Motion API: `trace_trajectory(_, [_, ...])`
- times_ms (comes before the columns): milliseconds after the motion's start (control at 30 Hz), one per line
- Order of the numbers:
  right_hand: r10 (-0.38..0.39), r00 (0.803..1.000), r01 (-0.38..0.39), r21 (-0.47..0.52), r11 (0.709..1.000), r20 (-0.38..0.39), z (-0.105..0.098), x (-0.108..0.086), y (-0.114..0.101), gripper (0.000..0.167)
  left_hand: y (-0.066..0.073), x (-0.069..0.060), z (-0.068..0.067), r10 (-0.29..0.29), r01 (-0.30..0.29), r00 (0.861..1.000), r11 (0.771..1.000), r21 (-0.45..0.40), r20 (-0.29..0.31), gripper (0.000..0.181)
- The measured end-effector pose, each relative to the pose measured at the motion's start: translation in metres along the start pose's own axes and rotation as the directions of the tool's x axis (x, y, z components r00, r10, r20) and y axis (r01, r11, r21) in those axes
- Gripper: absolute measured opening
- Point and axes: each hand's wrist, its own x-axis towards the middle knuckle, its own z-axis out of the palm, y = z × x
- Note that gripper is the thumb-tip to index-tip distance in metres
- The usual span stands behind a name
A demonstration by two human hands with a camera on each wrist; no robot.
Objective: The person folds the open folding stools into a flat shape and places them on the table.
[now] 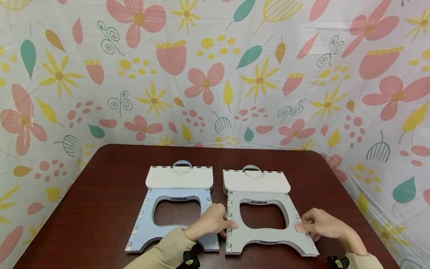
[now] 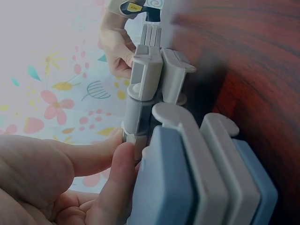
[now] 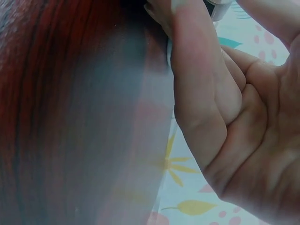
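Two folded step stools lie flat side by side, each with a white top panel and a carry handle at the far end. The grey folding stool [image 1: 268,235] is on the right, the light blue folding stool [image 1: 141,231] on the left. My left hand [image 1: 212,220] reaches over the blue stool's edge and pinches the grey one's left side, thumb on top. On the opposite side my right hand [image 1: 322,224] pinches the grey stool's right edge. In the left wrist view the fingers [image 2: 123,164] are at the grey stool's edge, close beside the blue stool [image 2: 171,187].
Both stools lie on a dark reddish-brown table [image 1: 94,209] with rounded far corners. Behind it and along the sides hangs a white cloth [image 1: 215,112] printed with flowers and leaves. The blue stool sits close to the grey one, with a narrow gap between.
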Motion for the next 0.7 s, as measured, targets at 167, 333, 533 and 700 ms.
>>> trace_trajectory(167, [0.012,1.0,-0.012,-0.004,1.0,-0.002,-0.0006,0.0,-0.0007,0.048,0.0002,0.0002,-0.0009,0.003,-0.003,1.0,1.0,-0.004,0.009,0.059])
trace_trajectory(333, [0.023,1.0,-0.023,-0.011,1.0,-0.007,0.0,-0.0004,-0.003,0.049,-0.0007,0.0013,-0.0013,0.011,-0.011,1.0,1.0,0.007,0.013,0.06])
trace_trajectory(533, [0.026,1.0,-0.027,-0.01,1.0,-0.011,0.0003,-0.0005,-0.0057,0.046,-0.0012,0.0006,-0.0012,0.006,-0.006,1.0,1.0,0.004,0.011,0.059])
trace_trajectory(700, [0.031,1.0,-0.031,-0.008,0.999,-0.007,0.0002,-0.0009,-0.0071,0.047,-0.0011,0.0007,-0.0013,0.005,-0.006,1.0,1.0,0.018,0.021,0.062])
